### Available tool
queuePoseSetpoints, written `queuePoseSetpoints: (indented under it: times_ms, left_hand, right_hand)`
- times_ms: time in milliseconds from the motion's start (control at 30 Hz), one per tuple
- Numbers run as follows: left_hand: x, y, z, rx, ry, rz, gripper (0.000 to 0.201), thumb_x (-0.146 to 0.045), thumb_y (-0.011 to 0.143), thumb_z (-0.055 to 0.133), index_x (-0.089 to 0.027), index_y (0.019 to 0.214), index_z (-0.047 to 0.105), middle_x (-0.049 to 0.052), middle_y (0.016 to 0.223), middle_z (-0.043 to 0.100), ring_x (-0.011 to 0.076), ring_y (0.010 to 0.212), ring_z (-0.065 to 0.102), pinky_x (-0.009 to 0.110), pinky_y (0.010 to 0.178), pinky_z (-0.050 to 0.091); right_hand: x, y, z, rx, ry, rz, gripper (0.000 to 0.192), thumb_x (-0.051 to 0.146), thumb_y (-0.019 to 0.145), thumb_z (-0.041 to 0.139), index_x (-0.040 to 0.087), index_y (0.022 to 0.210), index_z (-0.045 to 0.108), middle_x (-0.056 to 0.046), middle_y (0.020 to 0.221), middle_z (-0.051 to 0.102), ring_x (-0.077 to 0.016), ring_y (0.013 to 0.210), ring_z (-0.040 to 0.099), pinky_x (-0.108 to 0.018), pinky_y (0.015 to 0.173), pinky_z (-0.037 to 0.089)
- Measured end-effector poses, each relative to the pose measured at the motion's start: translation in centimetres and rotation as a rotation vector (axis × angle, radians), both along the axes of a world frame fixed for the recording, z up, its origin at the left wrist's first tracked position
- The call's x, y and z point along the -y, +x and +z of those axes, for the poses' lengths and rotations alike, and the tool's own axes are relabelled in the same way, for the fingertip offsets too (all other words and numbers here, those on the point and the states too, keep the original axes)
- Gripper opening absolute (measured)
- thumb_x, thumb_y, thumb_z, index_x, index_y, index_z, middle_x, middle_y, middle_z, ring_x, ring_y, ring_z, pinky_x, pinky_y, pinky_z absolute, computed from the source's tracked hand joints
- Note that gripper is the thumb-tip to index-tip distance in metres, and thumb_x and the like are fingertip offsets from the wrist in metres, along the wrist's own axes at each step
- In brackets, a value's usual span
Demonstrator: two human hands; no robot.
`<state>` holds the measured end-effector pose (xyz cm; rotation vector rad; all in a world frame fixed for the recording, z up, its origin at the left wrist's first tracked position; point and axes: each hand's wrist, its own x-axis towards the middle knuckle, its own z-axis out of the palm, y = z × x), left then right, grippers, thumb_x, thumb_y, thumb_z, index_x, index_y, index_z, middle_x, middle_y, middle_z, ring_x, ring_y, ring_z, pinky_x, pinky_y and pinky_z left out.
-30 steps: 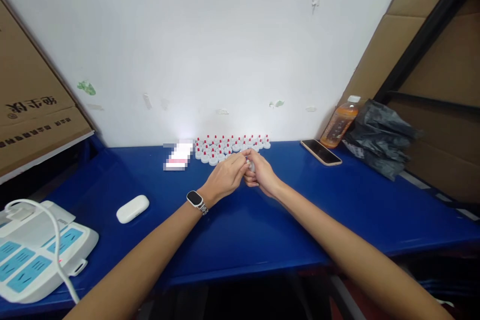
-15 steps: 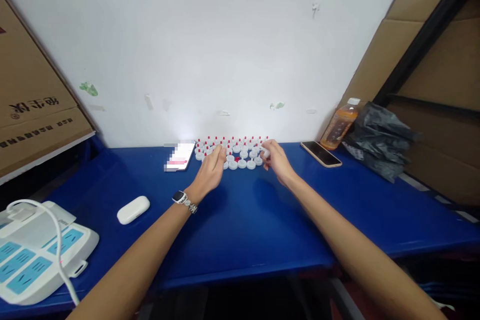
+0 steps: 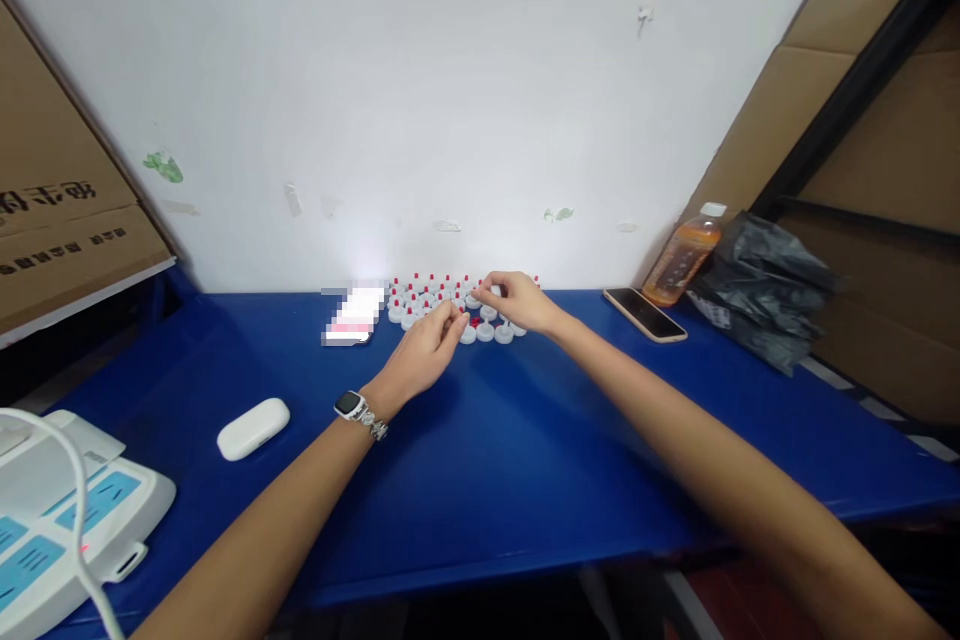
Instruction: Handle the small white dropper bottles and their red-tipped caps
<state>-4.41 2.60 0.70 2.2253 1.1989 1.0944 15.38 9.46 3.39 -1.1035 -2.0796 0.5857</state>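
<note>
Both hands are now working at the cap cluster by the wall, at the far edge of the blue bench. 1 s ago they were pinched together over one white piece nearer the person; 0.5 s ago they'd split and were reaching to the caps; now they're closing back in, so it's looking like that piece is set down w/ the rest and the next one is being fetched (judgement only). L hand is sitting at the near edge of the cluster, fingers curled and narrow, tips pinching at smth small, too tiny to tell if it's a cap or a red tip. R hand is hovering over the cluster's right part, thumb + forefinger pinched narrow on/above a white cap; can't tell if it's actually gripping. A loose red bit is lying on the bench just right of the L fingertips. Caps: white bases, most w/ red tips, standing in rows, front row plain white. Around: phone to the right, orange bottle beyond it, black bag, white case on the left, power strip at lower left, watch on the L wrist.
</note>
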Motion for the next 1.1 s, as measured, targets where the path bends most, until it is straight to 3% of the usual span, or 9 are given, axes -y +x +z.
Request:
queuePoseSetpoints:
  times_ms: [200, 367, 500, 600, 800, 1100]
  left_hand:
    - [-0.3, -0.2, -0.8, -0.067, -0.023, -0.024, 0.027, -0.041, 0.098, 0.043, -0.020, 0.085, 0.054, -0.002, 0.069, 0.055, 0.0135, 0.060, 0.048, 0.027, 0.057, 0.035]
    - [-0.6, -0.3, -1.1, -0.095, 0.020, -0.014, 0.019, -0.034, 0.095, 0.050, -0.020, 0.088, 0.060, 0.001, 0.076, 0.058, 0.0156, 0.068, 0.052, 0.029, 0.063, 0.041]
    - [-0.7, -0.3, -0.9, -0.082, 0.064, -0.016, 0.015, -0.029, 0.094, 0.051, -0.020, 0.092, 0.063, 0.004, 0.089, 0.062, 0.0185, 0.081, 0.057, 0.032, 0.071, 0.045]
    - [-0.8, -0.3, -0.9, -0.083, 0.068, -0.026, 0.014, -0.027, 0.094, 0.050, -0.021, 0.094, 0.063, 0.005, 0.095, 0.063, 0.0188, 0.086, 0.058, 0.033, 0.074, 0.047]
    - [-0.9, -0.1, -1.2, -0.105, 0.054, -0.001, 0.015, -0.029, 0.095, 0.051, -0.022, 0.098, 0.064, 0.005, 0.097, 0.061, 0.0178, 0.084, 0.058, 0.032, 0.074, 0.047]
    - [-1.5, -0.1, -1.2, -0.145, 0.072, 0.040, 0.016, -0.027, 0.094, 0.053, -0.022, 0.102, 0.067, 0.004, 0.097, 0.062, 0.0186, 0.084, 0.057, 0.034, 0.079, 0.047]
  right_hand:
    - [-2.7, -1.0, -0.5, 0.105, 0.084, 0.050, 0.017, 0.033, 0.082, 0.068, 0.016, 0.083, 0.072, -0.006, 0.092, 0.066, -0.0140, 0.071, 0.056, -0.028, 0.070, 0.042]
    - [-4.0, -1.8, -1.5, 0.283, 0.236, -0.113, 0.022, 0.039, 0.085, 0.067, 0.020, 0.088, 0.079, -0.009, 0.099, 0.061, -0.0213, 0.095, 0.055, -0.033, 0.084, 0.039]
    - [-4.4, -2.2, -1.4, 0.364, 0.125, -0.100, 0.024, 0.036, 0.086, 0.064, 0.019, 0.095, 0.079, -0.004, 0.081, 0.064, -0.0166, 0.079, 0.057, -0.028, 0.077, 0.038]
    - [-4.3, -2.2, -1.0, 0.350, 0.039, -0.064, 0.021, 0.030, 0.085, 0.062, 0.017, 0.089, 0.078, -0.001, 0.072, 0.068, -0.0145, 0.071, 0.058, -0.026, 0.072, 0.037]
    - [-3.8, -1.9, -0.4, 0.389, -0.045, -0.053, 0.017, 0.027, 0.082, 0.063, 0.018, 0.085, 0.077, -0.003, 0.081, 0.075, -0.0178, 0.078, 0.064, -0.029, 0.078, 0.039]
    - [-3.7, -2.1, 0.3, 0.420, -0.029, -0.033, 0.016, 0.024, 0.082, 0.062, 0.018, 0.085, 0.077, -0.003, 0.083, 0.077, -0.0184, 0.084, 0.067, -0.031, 0.087, 0.037]
